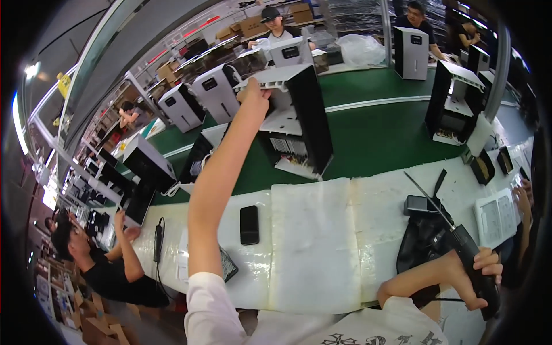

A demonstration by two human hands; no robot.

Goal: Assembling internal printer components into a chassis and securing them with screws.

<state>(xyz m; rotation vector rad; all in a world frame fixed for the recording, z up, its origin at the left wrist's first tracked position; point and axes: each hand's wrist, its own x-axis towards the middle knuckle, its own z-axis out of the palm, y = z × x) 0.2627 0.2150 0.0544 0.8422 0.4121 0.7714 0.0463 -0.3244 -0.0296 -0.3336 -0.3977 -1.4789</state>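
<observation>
My left arm reaches out over the green conveyor, and my left hand grips the upper edge of a black-and-white appliance housing. The housing stands upright with its open side toward me; white inner parts and some wiring show low inside. In my right hand, at the lower right, is a black electric screwdriver. Its long thin bit points up and to the left, over the table and away from the housing.
A white-covered worktable fronts the green conveyor. On the table lie a phone, another screwdriver and a black bag. Another open housing stands at right. Co-workers sit left and across.
</observation>
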